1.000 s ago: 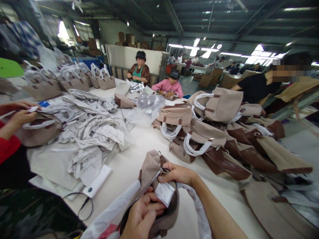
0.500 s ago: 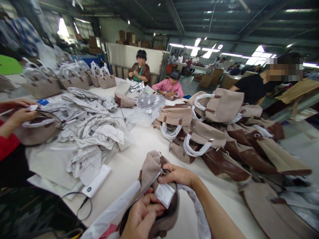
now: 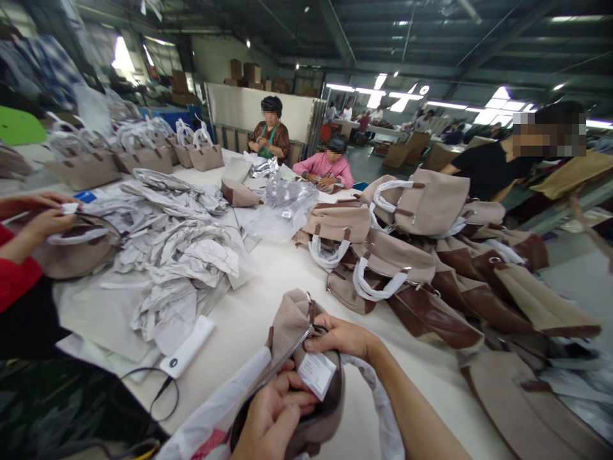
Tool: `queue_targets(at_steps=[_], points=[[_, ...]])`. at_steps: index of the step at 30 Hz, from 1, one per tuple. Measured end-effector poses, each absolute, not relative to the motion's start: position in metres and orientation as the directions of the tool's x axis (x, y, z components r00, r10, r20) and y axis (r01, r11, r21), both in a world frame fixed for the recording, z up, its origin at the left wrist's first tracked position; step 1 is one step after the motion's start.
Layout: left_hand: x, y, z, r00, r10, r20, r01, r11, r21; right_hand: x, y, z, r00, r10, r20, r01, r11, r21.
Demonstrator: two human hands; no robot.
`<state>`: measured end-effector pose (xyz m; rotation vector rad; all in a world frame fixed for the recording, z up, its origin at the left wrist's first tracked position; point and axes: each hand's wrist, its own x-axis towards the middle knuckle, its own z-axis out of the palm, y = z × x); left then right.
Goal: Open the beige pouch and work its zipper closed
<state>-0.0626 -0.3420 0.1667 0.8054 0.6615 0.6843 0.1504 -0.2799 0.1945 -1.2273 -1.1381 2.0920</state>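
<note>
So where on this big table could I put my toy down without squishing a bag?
The bare strip of table between the crumpled paper pile and the heap of bags is free. Another open patch lies right of the held bag, near. Elsewhere, paper and bags crowd the top.

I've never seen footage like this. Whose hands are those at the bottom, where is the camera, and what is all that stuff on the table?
The camera sits on a worker's head, looking forward and down, so the two hands at the bottom edge are that person's own. There is no machine. The left hand and the right hand both grip a beige handbag at its open zipper, where a small white tag hangs. The bag rests on a long pale table. To the right lies a pile of similar bags; to the left, a heap of crumpled paper and a white charger with a cable. The other people around the table are co-workers.
</note>
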Motion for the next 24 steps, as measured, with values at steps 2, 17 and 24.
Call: queue_targets(at_steps=[2,17,24], points=[[-0.063,-0.343,0.166,0.604,0.753,-0.261,-0.277,0.506,0.817,0.151,-0.281,0.194,-0.504,0.718,-0.48,0.016,-0.548,-0.837],[-0.064,-0.344,0.17,0.604,0.745,-0.284,-0.201,0.487,0.85,0.154,-0.285,0.187,-0.512,0.719,-0.469,-0.007,-0.55,-0.835],[-0.073,-0.339,0.17,0.651,0.747,-0.137,0.156,0.045,0.987,0.15,-0.286,0.176,-0.49,0.728,-0.48,-0.033,-0.566,-0.824]])
